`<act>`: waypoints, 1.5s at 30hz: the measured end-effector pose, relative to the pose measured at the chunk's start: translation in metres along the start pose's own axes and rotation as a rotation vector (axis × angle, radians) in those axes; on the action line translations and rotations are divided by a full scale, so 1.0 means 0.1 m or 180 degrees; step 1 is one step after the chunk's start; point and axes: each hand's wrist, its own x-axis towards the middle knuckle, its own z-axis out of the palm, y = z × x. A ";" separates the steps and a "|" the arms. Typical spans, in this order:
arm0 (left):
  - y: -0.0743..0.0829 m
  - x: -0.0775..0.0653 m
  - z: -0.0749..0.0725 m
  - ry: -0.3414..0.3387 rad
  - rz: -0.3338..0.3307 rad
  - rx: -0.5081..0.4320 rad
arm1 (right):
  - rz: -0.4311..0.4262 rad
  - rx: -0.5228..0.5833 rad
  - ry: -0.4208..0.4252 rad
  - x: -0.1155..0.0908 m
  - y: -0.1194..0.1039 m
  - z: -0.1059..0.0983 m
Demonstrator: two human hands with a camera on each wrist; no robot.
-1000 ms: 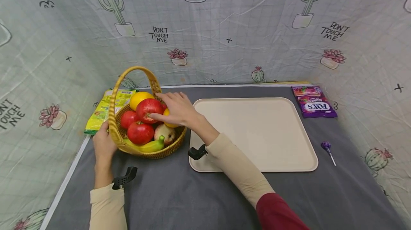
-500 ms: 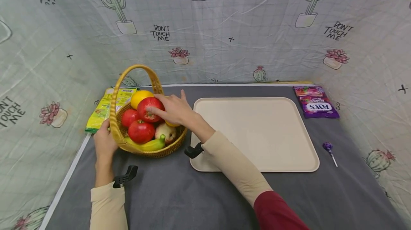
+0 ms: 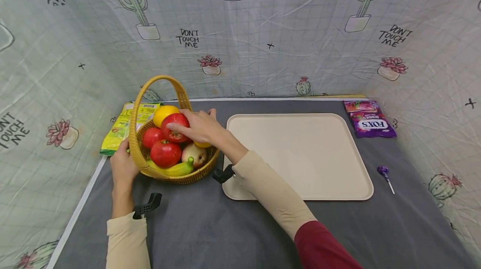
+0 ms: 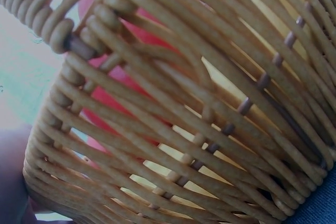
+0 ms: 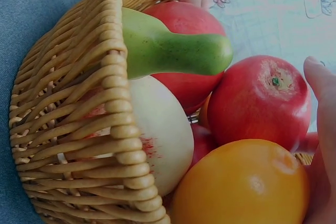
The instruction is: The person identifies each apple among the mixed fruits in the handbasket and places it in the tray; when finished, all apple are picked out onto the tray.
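My left hand [image 3: 124, 164] grips the left rim of a yellow wicker basket [image 3: 184, 179], steadying its side near the arched handle. In the left wrist view the woven wall [image 4: 157, 87] covers most of the picture. Over the basket, my right hand [image 3: 203, 127] grips the topmost red apple [image 3: 174, 119], thumb across its near side and fingers behind. The right wrist view has this apple [image 5: 257, 103] above an orange fruit [image 5: 241, 184]. Two more red apples [image 3: 165, 154], a yellow fruit [image 3: 164, 114], a pale peach [image 3: 195, 154] and a green-tipped banana [image 3: 176, 170] fill the basket.
Right of the basket lies a flat cream tray [image 3: 300, 156]. A yellow-green packet [image 3: 116, 135] is partly behind the basket. At the far right are a purple candy bag [image 3: 370, 120] and a purple lollipop [image 3: 384, 171]. Patterned cloth walls [image 3: 263, 68] surround the grey table.
My right hand has moved slightly left and closed around the top apple, its thumb sliding across the front. The left hand and basket have stayed put.
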 end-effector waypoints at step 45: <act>-0.04 0.03 -0.02 -0.0210 -0.0121 -0.0058 | -0.0368 0.0532 0.0103 -0.01 0.09 0.00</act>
